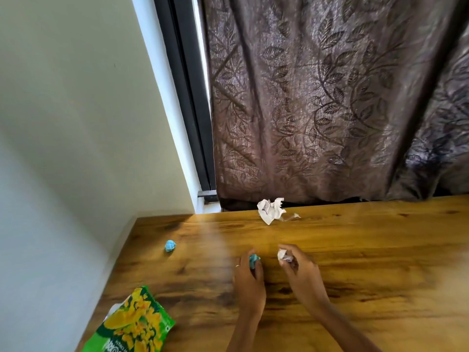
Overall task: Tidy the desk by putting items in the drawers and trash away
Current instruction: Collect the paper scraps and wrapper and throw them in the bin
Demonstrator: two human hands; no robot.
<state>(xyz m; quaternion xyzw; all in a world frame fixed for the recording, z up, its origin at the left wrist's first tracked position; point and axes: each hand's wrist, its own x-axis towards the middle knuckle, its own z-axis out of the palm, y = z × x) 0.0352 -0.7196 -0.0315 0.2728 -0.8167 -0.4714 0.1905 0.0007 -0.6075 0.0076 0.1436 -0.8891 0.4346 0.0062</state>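
Observation:
On the wooden desk (355, 262) my left hand (247, 278) grips a small teal paper ball (254, 260) near the middle. Just right of it, my right hand (298, 269) pinches a small white crumpled paper (282, 255) between thumb and fingers. A second blue paper ball (170, 245) lies alone at the desk's left side. A larger crumpled white paper (271, 211) sits at the far edge by the curtain. A green and yellow snack bag (132, 326) lies at the near left corner.
A brown leaf-patterned curtain (330, 97) hangs behind the desk's far edge. A pale wall (63, 148) runs along the desk's left side, with a dark window frame (187, 97) in the corner.

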